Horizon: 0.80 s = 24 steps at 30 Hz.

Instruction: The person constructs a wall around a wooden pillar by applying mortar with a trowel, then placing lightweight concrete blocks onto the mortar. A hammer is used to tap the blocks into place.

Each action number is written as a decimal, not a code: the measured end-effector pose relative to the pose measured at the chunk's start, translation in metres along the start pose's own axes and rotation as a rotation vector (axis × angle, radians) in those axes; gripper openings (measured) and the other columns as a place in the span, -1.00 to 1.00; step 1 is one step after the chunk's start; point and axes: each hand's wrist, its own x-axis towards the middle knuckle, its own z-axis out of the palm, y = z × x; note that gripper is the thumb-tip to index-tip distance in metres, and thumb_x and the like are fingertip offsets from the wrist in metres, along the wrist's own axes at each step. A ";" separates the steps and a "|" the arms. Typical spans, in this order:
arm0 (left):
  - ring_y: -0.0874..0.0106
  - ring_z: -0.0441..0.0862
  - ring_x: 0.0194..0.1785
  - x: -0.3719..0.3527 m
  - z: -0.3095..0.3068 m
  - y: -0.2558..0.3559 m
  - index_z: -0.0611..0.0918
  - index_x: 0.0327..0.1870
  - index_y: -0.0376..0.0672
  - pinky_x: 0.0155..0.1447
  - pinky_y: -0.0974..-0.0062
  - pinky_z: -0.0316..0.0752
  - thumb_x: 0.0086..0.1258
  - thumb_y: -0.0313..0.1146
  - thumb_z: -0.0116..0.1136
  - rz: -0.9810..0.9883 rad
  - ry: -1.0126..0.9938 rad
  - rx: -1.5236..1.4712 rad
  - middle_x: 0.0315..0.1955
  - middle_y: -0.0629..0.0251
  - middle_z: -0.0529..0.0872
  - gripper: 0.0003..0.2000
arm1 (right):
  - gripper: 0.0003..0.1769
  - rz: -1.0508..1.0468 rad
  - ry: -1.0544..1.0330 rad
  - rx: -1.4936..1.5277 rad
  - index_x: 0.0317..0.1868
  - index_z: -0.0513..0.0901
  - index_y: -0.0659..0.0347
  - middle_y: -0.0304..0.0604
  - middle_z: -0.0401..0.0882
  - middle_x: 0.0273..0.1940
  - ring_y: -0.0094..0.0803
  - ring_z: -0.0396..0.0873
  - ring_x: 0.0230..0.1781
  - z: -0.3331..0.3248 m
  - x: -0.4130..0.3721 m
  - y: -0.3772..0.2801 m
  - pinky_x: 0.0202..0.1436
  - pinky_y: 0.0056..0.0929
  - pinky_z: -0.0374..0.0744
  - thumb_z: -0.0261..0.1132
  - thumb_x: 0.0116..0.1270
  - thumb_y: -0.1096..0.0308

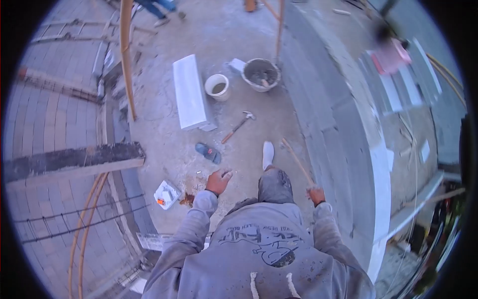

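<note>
My left hand (219, 181) hangs over the floor with loosely bent fingers and nothing visible in it. Below it in depth, a dark sandal (208, 153) lies on the concrete. My right hand (315, 195) is closed around the near end of a thin wooden stick (298, 162), which points forward and left. Ahead of me a claw hammer (238, 127) with a wooden handle lies on the floor. One foot in a white sock (268, 153) shows below my bent knee; the other foot is hidden.
A long white block (190, 92) lies ahead, beside a white bucket (217, 87) and a mortar tub (261, 74). A low grey block wall (328, 114) runs along my right. A dark-edged beam (74, 162) juts in from the left. Another person's legs (159, 9) show at the top.
</note>
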 end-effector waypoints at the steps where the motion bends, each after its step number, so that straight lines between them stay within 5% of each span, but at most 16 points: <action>1: 0.18 0.62 -0.07 0.010 -0.004 -0.017 0.62 -0.07 -0.19 0.03 0.37 0.47 0.29 -0.14 0.08 -0.042 0.023 -0.053 -0.19 0.03 0.67 -0.66 | -0.86 0.091 -0.098 0.113 -0.27 0.60 0.10 -0.24 0.63 -0.40 -0.43 0.62 -0.53 0.008 0.033 0.008 -0.48 -0.50 0.58 0.13 0.26 0.31; 2: 0.15 0.61 -0.04 0.024 -0.006 -0.035 0.62 -0.07 -0.19 0.06 0.35 0.46 0.28 -0.14 0.09 -0.082 0.050 -0.113 -0.16 0.03 0.66 -0.66 | -0.86 0.068 -0.132 0.076 -0.27 0.60 0.10 -0.24 0.63 -0.40 -0.43 0.62 -0.53 0.002 0.064 0.002 -0.48 -0.50 0.58 0.13 0.26 0.31; 4: 0.15 0.61 -0.05 0.051 -0.021 -0.063 0.63 -0.07 -0.18 0.07 0.36 0.46 0.27 -0.14 0.09 -0.181 0.101 -0.085 -0.16 0.04 0.67 -0.66 | -0.85 0.360 -0.182 0.597 -0.26 0.59 0.13 -0.25 0.63 -0.38 -0.48 0.63 -0.50 -0.013 0.127 -0.025 -0.51 -0.54 0.58 0.10 0.29 0.33; 7: 0.14 0.61 -0.05 0.094 -0.057 -0.073 0.64 -0.09 -0.18 0.05 0.35 0.47 0.28 -0.13 0.07 -0.426 0.245 0.072 -0.19 0.06 0.67 -0.66 | -0.84 0.051 -0.314 0.039 -0.27 0.58 0.18 -0.21 0.61 -0.40 -0.46 0.61 -0.49 -0.049 0.242 -0.074 -0.46 -0.51 0.57 0.11 0.30 0.30; 11: 0.16 0.61 -0.05 0.136 -0.096 -0.045 0.63 -0.09 -0.18 0.04 0.35 0.46 0.27 -0.13 0.07 -0.477 0.565 -0.364 -0.16 0.07 0.66 -0.66 | -0.83 -0.090 -0.388 0.133 -0.27 0.57 0.18 -0.21 0.58 -0.41 -0.47 0.58 -0.46 -0.153 0.301 -0.279 -0.40 -0.51 0.55 0.18 0.26 0.26; 13: 0.20 0.61 -0.05 0.149 -0.097 -0.051 0.63 -0.09 -0.21 0.05 0.39 0.45 0.27 -0.15 0.07 -0.485 0.677 -0.498 -0.15 0.07 0.66 -0.66 | -0.80 0.002 -0.472 0.321 -0.26 0.54 0.17 -0.24 0.53 -0.42 -0.45 0.54 -0.46 -0.164 0.323 -0.361 -0.35 -0.49 0.53 0.22 0.24 0.23; 18: 0.20 0.61 -0.05 0.182 -0.104 -0.102 0.62 -0.08 -0.18 0.05 0.38 0.46 0.27 -0.12 0.10 -0.636 0.786 -0.671 -0.14 0.09 0.66 -0.65 | -0.71 0.023 -0.620 0.196 -0.15 0.48 0.19 -0.25 0.51 -0.35 -0.42 0.53 -0.37 -0.113 0.406 -0.482 -0.30 -0.44 0.53 0.24 0.25 0.18; 21: 0.16 0.57 0.02 0.238 -0.125 -0.155 0.60 -0.06 -0.19 0.09 0.23 0.41 0.26 -0.06 0.09 -0.776 0.729 -0.716 -0.12 0.01 0.64 -0.60 | -0.59 -0.016 -0.696 0.487 -0.05 0.48 0.27 -0.16 0.52 -0.25 -0.40 0.56 -0.28 -0.050 0.453 -0.527 -0.22 -0.43 0.55 0.27 0.24 0.15; 23: 0.12 0.52 0.08 0.294 -0.136 -0.215 0.50 0.10 -0.12 0.17 0.26 0.37 0.27 -0.04 0.08 -0.693 0.778 -0.362 0.00 0.05 0.58 -0.54 | -0.32 0.086 -0.677 0.344 0.26 0.30 0.17 -0.10 0.42 0.10 -0.29 0.43 0.05 0.007 0.496 -0.552 0.15 -0.19 0.36 0.15 0.27 -0.09; 24: 0.12 0.49 0.11 0.329 -0.141 -0.249 0.47 0.14 -0.13 0.21 0.22 0.31 0.28 -0.03 0.07 -0.698 0.779 -0.264 0.03 0.04 0.56 -0.51 | -0.22 -0.125 -0.700 0.286 0.33 0.20 0.14 -0.09 0.31 0.21 -0.26 0.32 0.18 0.049 0.546 -0.532 0.25 -0.15 0.23 0.10 0.26 -0.18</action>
